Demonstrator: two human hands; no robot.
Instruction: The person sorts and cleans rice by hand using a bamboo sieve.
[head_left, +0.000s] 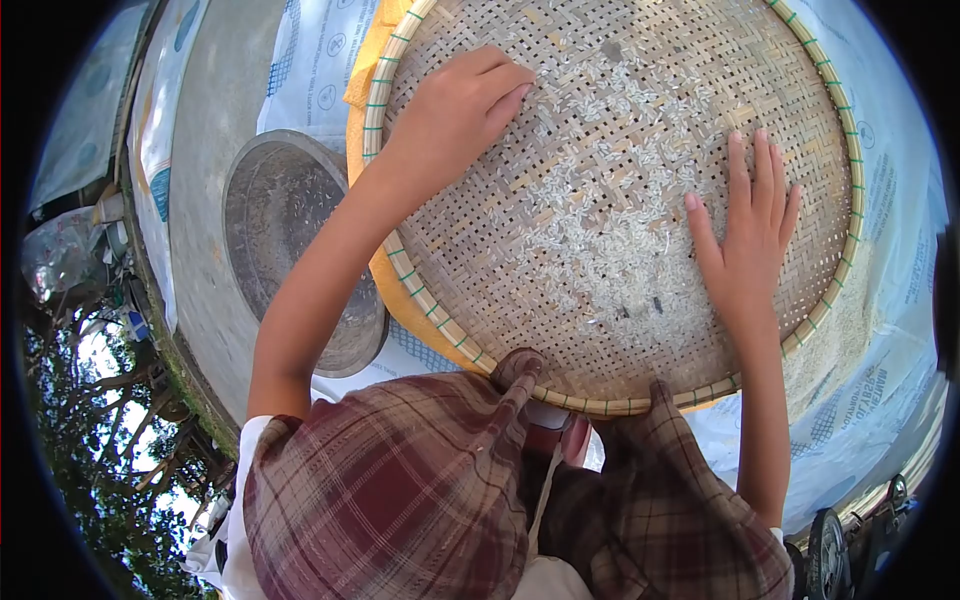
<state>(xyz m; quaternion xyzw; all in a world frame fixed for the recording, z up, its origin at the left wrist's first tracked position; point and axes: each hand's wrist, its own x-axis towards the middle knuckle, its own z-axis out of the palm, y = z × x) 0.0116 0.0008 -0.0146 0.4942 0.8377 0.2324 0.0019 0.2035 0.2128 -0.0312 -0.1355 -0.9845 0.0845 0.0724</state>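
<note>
Two hands are seen inside a woven bamboo tray (800, 60), both resting on its surface and neither gripping anything. The left hand (455, 110) is placed at the upper left of the tray, just inside the rim; its fingers (500, 85) are curled down loosely, with the tips pressed onto the weave and the grains there. The right hand (750, 235) is laid flat at the right side, palm down, fingers (760, 165) stretched out and held close together, thumb spread off to the left. Rice grains (600, 250) are spread thinly across the middle of the tray, between the two hands, thickest toward the lower centre; a few dark specks are seen among them. The tray is round and shallow, with a rim bound in green-stitched cane. Its near edge is held against the person's plaid-clothed knees (400, 480) at the bottom of the view. An orange cloth or sheet (365, 85) is seen under the tray's left edge. A round metal basin (290, 240) is set just beside the tray on the left, on grey ground, with some scattered grains inside it. Printed white sacking (320, 50) is spread beneath the tray and basin and out to the right, where more loose rice (850, 340) is piled just outside the rim. Trees and clutter are visible at the far left edge, too distorted to be told apart.
</note>
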